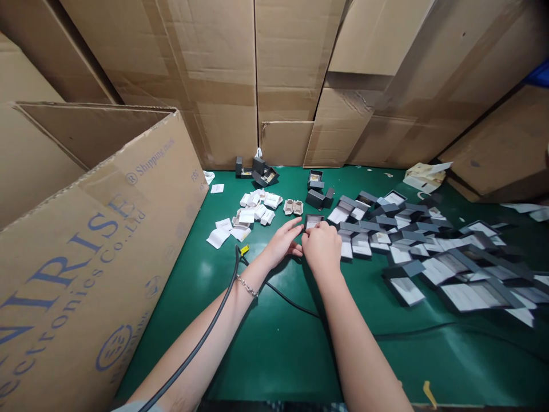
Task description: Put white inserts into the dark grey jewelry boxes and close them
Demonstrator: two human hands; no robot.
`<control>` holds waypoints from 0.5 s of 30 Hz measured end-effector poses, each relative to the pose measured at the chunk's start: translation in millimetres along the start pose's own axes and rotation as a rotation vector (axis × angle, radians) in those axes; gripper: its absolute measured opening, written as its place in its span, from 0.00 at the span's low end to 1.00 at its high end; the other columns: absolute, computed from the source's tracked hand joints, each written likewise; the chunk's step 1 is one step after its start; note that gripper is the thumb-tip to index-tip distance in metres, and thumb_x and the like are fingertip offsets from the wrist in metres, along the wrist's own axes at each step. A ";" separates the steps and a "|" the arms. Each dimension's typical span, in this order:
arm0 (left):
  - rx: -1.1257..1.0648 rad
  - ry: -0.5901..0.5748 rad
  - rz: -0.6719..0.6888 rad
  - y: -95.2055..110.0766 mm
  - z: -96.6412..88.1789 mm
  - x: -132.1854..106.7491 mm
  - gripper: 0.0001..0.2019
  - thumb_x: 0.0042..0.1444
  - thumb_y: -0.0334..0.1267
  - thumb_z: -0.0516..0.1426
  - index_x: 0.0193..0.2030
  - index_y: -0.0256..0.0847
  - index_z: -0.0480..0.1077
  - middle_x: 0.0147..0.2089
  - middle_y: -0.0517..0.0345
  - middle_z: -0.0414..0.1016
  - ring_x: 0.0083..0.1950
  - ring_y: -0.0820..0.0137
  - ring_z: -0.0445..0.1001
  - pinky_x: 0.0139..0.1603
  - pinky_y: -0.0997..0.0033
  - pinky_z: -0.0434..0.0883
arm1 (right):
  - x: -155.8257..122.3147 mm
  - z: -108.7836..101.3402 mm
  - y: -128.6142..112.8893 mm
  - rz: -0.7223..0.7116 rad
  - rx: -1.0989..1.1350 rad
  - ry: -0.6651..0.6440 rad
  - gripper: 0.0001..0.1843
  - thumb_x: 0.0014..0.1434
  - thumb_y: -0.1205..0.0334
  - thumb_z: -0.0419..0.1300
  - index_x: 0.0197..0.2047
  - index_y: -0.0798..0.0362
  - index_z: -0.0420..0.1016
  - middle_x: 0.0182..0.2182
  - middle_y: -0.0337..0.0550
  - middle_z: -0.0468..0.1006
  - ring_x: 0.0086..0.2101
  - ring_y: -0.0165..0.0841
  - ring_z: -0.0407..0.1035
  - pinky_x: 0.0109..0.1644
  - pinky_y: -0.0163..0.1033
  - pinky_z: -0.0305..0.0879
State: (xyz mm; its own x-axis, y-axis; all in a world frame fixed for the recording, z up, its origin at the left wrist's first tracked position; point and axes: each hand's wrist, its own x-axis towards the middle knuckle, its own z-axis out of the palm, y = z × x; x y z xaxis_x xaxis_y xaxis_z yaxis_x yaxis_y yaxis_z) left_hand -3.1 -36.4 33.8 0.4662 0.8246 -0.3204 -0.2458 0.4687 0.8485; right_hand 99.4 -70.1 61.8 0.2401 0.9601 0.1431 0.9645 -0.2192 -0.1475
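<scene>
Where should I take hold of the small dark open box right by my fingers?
Probably pinch the small dark box by its left and right outer walls, coming from the near side with your right hand. It sits flat and open on the green mat, so its raised walls offer edges, and the pale card inside stays untouched.

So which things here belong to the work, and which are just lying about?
In the work: left hand, right hand, small dark box, open grey boxes, white paper slips.

Lying about: black cable, cardboard carton.
</scene>
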 end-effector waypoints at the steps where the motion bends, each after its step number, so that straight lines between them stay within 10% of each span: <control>1: 0.014 0.009 0.004 0.0 0.8 0.0 0.27 0.54 0.41 0.56 0.61 0.42 0.60 0.44 0.49 0.75 0.21 0.76 0.70 0.23 0.74 0.70 | -0.2 0.7 -0.4 0.006 0.003 0.002 0.16 0.59 0.65 0.50 0.37 0.59 0.79 0.40 0.59 0.73 0.42 0.46 0.66 0.41 0.47 0.61; 15: -0.031 0.097 0.123 -2.5 3.4 2.5 0.13 0.56 0.40 0.53 0.45 0.36 0.68 0.20 0.62 0.67 0.15 0.77 0.64 0.15 0.79 0.62 | 5.8 9.5 3.4 -0.206 0.211 -0.076 0.17 0.62 0.62 0.48 0.43 0.48 0.78 0.50 0.44 0.73 0.45 0.42 0.60 0.46 0.47 0.60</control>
State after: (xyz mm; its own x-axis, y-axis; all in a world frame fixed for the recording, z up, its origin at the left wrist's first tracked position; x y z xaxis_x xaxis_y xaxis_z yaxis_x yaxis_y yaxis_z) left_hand 1.6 -36.5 32.3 0.3467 0.9025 -0.2556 -0.3226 0.3706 0.8710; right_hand 103.0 -63.6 52.8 0.0249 0.9926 0.1189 0.9460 0.0150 -0.3238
